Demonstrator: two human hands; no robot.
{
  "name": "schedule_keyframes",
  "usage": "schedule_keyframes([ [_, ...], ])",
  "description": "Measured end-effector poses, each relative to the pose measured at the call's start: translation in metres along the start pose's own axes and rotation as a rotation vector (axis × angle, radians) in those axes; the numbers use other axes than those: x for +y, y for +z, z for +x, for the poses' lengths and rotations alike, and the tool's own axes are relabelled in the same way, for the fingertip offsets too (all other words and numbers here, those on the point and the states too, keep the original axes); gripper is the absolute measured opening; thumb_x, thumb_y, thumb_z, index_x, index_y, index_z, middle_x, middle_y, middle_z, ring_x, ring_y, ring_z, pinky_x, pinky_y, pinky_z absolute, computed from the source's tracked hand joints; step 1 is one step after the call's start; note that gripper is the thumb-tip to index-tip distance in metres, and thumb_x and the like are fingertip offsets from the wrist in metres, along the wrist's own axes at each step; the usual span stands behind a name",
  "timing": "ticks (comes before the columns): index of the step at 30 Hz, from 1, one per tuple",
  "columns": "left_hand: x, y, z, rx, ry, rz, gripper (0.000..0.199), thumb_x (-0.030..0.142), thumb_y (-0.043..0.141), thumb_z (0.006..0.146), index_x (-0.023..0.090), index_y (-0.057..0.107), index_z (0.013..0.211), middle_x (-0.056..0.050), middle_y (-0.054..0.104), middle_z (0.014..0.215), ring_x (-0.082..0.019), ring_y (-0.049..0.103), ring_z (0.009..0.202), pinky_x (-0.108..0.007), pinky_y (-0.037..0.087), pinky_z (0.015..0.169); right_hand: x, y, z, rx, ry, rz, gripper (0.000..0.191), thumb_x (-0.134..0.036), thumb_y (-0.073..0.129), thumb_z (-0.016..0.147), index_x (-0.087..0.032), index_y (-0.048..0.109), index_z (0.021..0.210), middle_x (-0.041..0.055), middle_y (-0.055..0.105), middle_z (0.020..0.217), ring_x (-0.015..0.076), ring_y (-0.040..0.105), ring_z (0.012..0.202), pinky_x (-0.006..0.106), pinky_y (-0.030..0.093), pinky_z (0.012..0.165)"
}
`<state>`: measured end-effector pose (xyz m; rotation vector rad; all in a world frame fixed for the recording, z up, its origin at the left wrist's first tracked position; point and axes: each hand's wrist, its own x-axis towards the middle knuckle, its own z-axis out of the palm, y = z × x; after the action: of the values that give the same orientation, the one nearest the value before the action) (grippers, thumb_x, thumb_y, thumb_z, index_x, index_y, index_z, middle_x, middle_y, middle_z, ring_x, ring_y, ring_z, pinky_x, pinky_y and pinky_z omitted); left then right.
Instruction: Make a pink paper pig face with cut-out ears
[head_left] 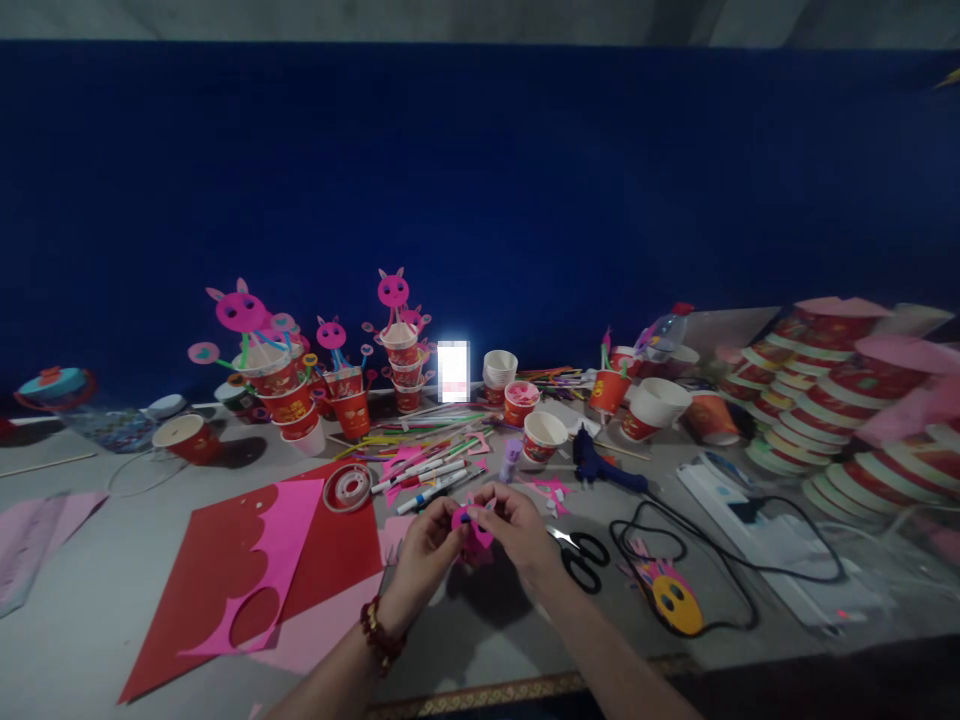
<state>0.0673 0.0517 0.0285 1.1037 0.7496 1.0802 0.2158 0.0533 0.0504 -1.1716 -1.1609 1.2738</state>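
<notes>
Between my two hands is a small pink paper animal face (480, 540) with pointed ears, held just above the table near its front edge. My left hand (431, 550) grips its left side, thumb on the front. The fingers of my right hand (512, 525) pinch its upper right part and hide some of it. Close to my right hand lie black-handled scissors (589, 560), partly behind the wrist. Several capped markers (431, 485) rest just beyond my left hand. A purple glue stick (511, 460) stands behind my hands.
Red card (187, 570) and cut pink paper (289, 530) lie left, beside a tape roll (350, 487). A blue glue gun (600, 465), its looping cord, a yellow paper face (675, 603) and a power strip (720, 510) are right. Stacked cups (832, 400) fill the far right.
</notes>
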Motion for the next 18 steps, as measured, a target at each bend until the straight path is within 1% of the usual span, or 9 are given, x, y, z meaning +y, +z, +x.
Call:
schedule_keyframes([
  [3,0.0008,0.0004,-0.0001,0.009,0.008,-0.001,0.040,0.050,0.076,0.079,0.018,0.052,0.081,0.003,0.062,0.066,-0.012,0.061,0.052,-0.024,0.053,0.053,0.0010,-0.0002,0.0001,0.000,-0.010,-0.004,0.018,-0.036,0.074,0.073,-0.021,0.065,0.073,-0.0041,0.056,0.059,0.0129,0.047,0.054,0.024,0.036,0.052],
  [7,0.0021,0.0013,-0.0004,0.000,-0.003,0.010,0.040,0.050,0.076,0.079,0.019,0.052,0.080,0.002,0.062,0.064,-0.012,0.061,0.052,-0.024,0.053,0.054,0.0007,-0.0011,0.0008,-0.003,-0.012,-0.014,0.017,-0.035,0.073,0.073,-0.020,0.065,0.074,-0.0044,0.055,0.059,0.0124,0.046,0.053,0.024,0.036,0.052],
  [12,0.0019,0.0017,-0.0006,-0.001,-0.007,-0.012,0.039,0.048,0.077,0.079,0.019,0.052,0.081,0.004,0.060,0.063,-0.011,0.060,0.050,-0.023,0.052,0.053,0.0007,-0.0030,0.0029,-0.028,-0.031,-0.045,0.016,-0.034,0.072,0.072,-0.020,0.065,0.073,-0.0037,0.056,0.062,0.0126,0.047,0.056,0.024,0.037,0.054],
  [18,0.0012,0.0014,-0.0015,-0.017,-0.003,-0.016,0.036,0.047,0.075,0.082,0.018,0.053,0.084,0.003,0.062,0.064,-0.012,0.063,0.052,-0.024,0.053,0.054,0.0009,-0.0045,0.0060,-0.058,-0.039,-0.052,0.015,-0.033,0.072,0.072,-0.020,0.065,0.073,-0.0042,0.055,0.062,0.0126,0.048,0.055,0.025,0.036,0.055],
])
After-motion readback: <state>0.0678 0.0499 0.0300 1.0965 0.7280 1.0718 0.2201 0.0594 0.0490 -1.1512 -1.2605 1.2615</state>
